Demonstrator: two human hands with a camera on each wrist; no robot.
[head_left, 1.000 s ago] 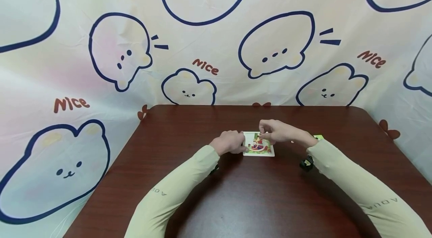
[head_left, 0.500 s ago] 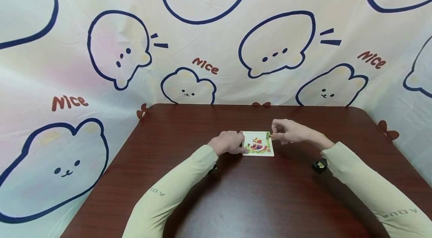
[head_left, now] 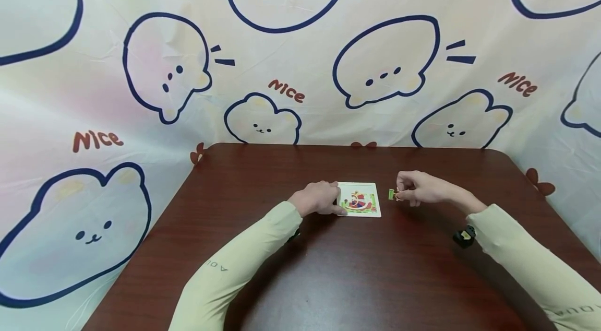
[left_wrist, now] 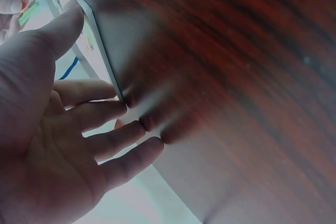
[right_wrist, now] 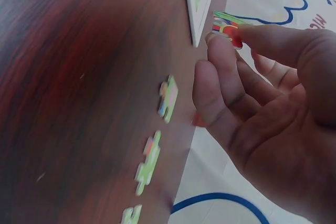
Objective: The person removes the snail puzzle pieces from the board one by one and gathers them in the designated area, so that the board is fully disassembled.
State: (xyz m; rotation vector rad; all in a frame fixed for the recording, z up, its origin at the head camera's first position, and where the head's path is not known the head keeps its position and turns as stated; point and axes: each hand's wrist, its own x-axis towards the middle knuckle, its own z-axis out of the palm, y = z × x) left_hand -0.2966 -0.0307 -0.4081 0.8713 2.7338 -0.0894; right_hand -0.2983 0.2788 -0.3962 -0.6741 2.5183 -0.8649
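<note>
A white-framed puzzle board (head_left: pixel 370 214) lies flat on the table, with a colourful picture assembled in its lower part and bare white above. My left hand (head_left: pixel 315 198) holds the board's left side: the thumb (left_wrist: pixel 68 27) rests on it, and fingertips meet its edge and the tabletop. Right of the board, my right hand (head_left: pixel 422 188) pinches a green, red and yellow puzzle piece (head_left: pixel 392 194) between thumb and index finger. That puzzle piece (right_wrist: pixel 227 29) is held off the table, apart from the board, in the right wrist view.
Below the right hand, loose puzzle pieces lie on the table in the right wrist view: one piece (right_wrist: pixel 169 99), another piece (right_wrist: pixel 148 163) and a third piece (right_wrist: pixel 131 215) at the lower edge. The brown table (head_left: pixel 300 268) meets a cartoon-printed cloth (head_left: pixel 319 59) at the back.
My right hand has moved right, from over the board to beside it, carrying the puzzle piece away from the board's upper right. The left hand and the board stay nearly in place.
</note>
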